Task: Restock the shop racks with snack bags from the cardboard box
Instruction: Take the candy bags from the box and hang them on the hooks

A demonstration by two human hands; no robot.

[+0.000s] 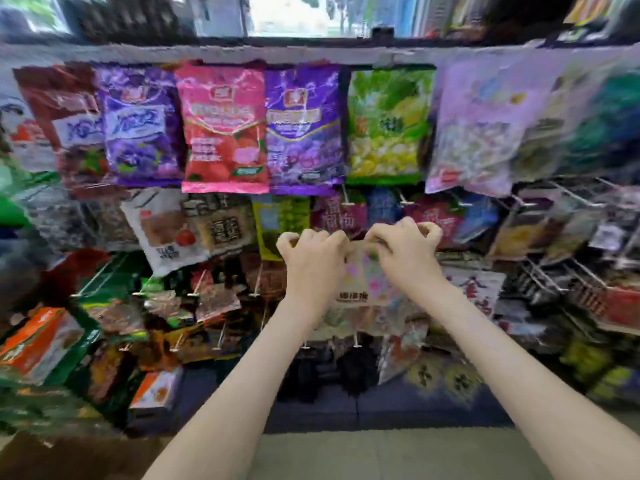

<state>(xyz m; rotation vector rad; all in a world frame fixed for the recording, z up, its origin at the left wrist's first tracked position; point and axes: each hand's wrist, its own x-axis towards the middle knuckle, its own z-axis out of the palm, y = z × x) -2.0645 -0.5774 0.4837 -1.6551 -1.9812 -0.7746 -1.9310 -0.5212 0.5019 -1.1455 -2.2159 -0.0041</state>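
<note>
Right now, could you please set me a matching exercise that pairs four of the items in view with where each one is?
Things:
1. pink snack bag
2. green snack bag
3. pale snack bag
4. orange box

Places:
A. far lower left of the view
B. top row, right of centre
C. gripped at its top by the left hand and right hand
D. top row, left of centre

Pairs: 1-D, 2-B, 3-C, 4-A.
</note>
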